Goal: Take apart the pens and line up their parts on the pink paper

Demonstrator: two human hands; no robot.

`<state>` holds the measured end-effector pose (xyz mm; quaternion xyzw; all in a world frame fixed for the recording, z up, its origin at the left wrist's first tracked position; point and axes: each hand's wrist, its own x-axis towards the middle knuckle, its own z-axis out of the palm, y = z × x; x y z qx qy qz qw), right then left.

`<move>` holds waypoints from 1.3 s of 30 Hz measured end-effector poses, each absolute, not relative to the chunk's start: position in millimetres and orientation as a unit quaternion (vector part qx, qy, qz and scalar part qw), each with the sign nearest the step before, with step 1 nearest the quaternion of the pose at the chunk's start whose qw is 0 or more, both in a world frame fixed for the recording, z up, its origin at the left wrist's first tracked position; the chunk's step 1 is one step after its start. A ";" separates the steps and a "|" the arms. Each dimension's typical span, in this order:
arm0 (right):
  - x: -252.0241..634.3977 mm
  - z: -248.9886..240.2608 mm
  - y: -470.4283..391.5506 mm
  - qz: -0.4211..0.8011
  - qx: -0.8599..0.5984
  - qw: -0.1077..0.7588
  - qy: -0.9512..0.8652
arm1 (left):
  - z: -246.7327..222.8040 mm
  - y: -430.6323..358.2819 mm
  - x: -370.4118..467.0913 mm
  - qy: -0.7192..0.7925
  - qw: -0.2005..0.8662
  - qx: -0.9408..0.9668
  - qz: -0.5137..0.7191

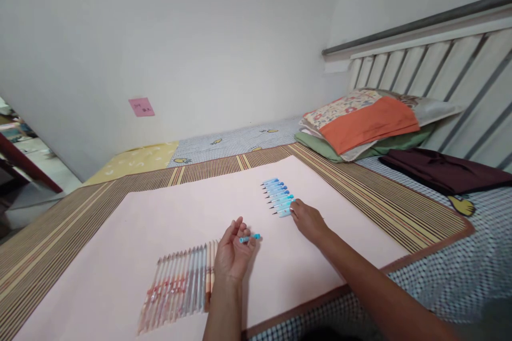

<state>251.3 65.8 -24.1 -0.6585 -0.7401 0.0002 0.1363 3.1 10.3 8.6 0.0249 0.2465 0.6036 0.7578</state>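
My left hand (234,250) is turned palm up with its fingers curled. They hold a short, bright blue tube (250,238), which looks like a small pen or a pen cap. Farther off, my right hand (307,219) pinches the right end of the nearest short blue pen (284,212), which lies on the pink sheet. Beyond it is a neat row of several short blue pens (276,192), dark tips pointing left. Beside my left wrist lies a longer row of slim pens (176,282), some pinkish, others grey or tan; my forearm hides part of that row.
The pink sheet (120,256) lies on a striped mat (340,186) over a checked bedspread (448,277). Folded bedding with an orange cloth (372,123) and a dark maroon cloth (444,170) sit at the right, by a white slatted headboard (452,80). A pink note (141,107) is on the wall.
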 end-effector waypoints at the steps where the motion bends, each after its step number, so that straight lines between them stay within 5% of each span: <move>1: 251.0 -24.5 65.8 0.000 -0.659 0.136 -0.740 | 8.3 10.3 3.5 0.247 0.757 0.026 0.604; 10: 253.4 -17.5 58.2 0.001 -0.651 0.152 -0.743 | 7.3 10.5 3.9 0.244 0.759 0.025 0.603; 15: 259.7 -3.1 49.8 0.034 -0.654 0.236 -0.718 | 12.4 8.5 5.6 0.254 0.755 0.018 0.605; 22: 265.0 14.6 46.4 0.233 -0.584 0.448 -0.635 | 11.9 9.1 5.7 0.250 0.756 0.017 0.605; 29: 267.8 -21.1 48.5 0.463 -0.539 0.464 -0.529 | 10.8 10.0 4.2 0.247 0.759 0.015 0.602; 39: 287.8 -32.0 43.6 0.130 -0.589 0.296 -0.740 | 11.8 7.4 6.6 0.250 0.757 0.019 0.603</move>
